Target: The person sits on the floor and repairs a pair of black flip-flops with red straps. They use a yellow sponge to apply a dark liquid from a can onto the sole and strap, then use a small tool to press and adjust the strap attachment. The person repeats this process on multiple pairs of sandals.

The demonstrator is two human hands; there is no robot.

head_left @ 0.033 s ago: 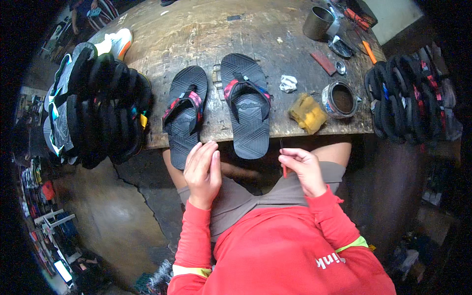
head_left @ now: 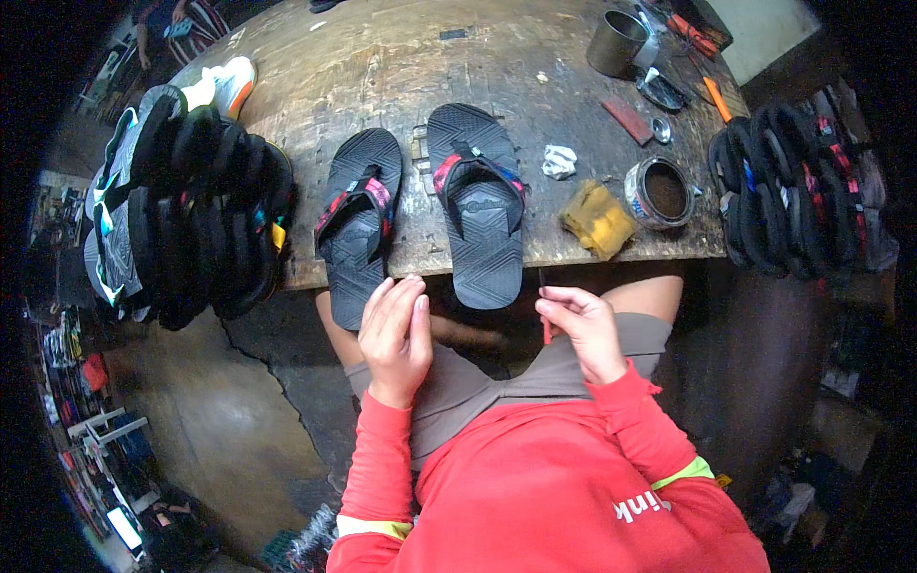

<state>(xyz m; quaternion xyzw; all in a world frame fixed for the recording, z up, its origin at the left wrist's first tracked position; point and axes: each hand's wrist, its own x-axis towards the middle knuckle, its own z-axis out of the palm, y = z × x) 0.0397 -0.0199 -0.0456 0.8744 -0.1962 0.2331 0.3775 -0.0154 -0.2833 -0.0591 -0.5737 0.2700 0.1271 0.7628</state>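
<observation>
Two black flip-flops with pink-and-blue patterned straps lie at the near edge of the wooden table: the left flip-flop [head_left: 361, 153] and the right flip-flop [head_left: 470, 124]. Both heels stick out past that edge. My left hand [head_left: 395, 339] is just by the left flip-flop's heel, its fingers stretched out side by side and nothing visible in it. Over my lap, right of the other heel, my right hand [head_left: 585, 329] pinches a slim tool with a red handle [head_left: 546, 329] and a thin dark tip pointing away from me. The tip's exact kind is too small to tell.
Stacked flip-flops [head_left: 205, 220] stand at the left edge, with more flip-flops [head_left: 793, 191] at the right. Near the right flip-flop are a yellow sponge [head_left: 598, 220], a crumpled white scrap [head_left: 559, 161] and a tin of brown stuff [head_left: 659, 193]. A metal cup [head_left: 617, 45] stands farther back.
My right hand has shifted very slightly left with the red-handled tool. My left hand and both flip-flops look the same.
</observation>
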